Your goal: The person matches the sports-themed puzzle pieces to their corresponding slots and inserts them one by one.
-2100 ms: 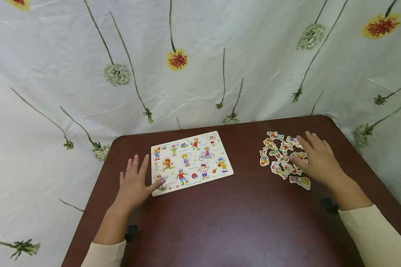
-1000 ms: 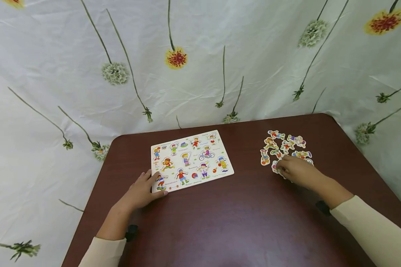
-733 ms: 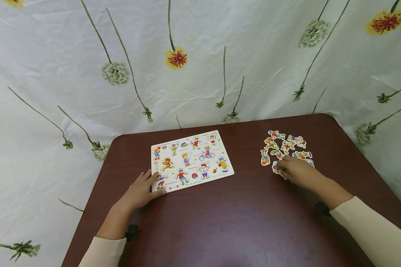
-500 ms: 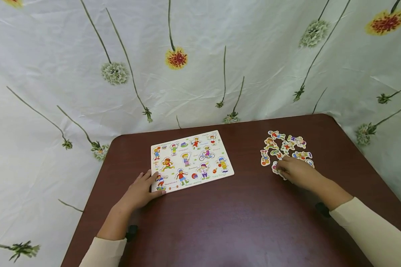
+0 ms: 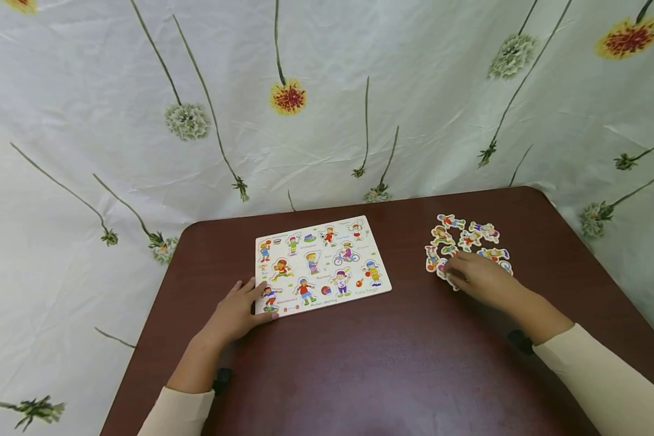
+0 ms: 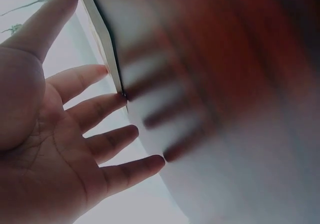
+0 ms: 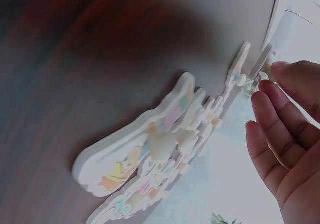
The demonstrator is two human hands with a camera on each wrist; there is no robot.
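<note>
Your L hand (image 5: 233, 315), fingers apart, touches rect. white printed wooden board (image 5: 324, 267), R hand (image 5: 482, 281) w/ fingers clamped on multicolour figure-shaped wooden pc (image 5: 442, 270).

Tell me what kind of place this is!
Probably a play or work corner indoors, though I can't tell which room. A flowered cloth hangs behind a dark reddish-brown table, and on the table lie a puzzle board and loose picture pieces.
</note>
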